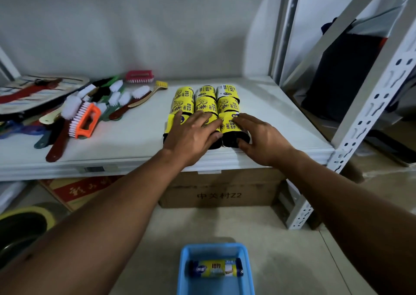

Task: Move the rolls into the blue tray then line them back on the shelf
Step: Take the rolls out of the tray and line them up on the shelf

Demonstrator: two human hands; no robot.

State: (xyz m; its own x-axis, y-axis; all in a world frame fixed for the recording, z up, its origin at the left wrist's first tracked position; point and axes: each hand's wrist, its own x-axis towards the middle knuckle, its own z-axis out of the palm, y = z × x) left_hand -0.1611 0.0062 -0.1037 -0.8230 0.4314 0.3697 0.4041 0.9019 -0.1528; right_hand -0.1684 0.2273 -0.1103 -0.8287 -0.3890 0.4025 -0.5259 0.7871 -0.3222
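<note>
Several black rolls with yellow labels [205, 102] lie in rows on the white shelf [135, 141]. My left hand [193, 135] rests flat on the front left and middle rolls, fingers spread. My right hand [263, 137] wraps the front right roll [231, 135], thumb at its near end and fingers over its label. On the floor below stands the blue tray [186, 279] with one dark roll [215, 268] lying in it.
A pile of scrub brushes [83, 117] covers the shelf's left part. A white perforated upright [360, 123] stands at the right. Cardboard boxes [220, 191] sit under the shelf, and a tape roll [24, 227] lies at lower left.
</note>
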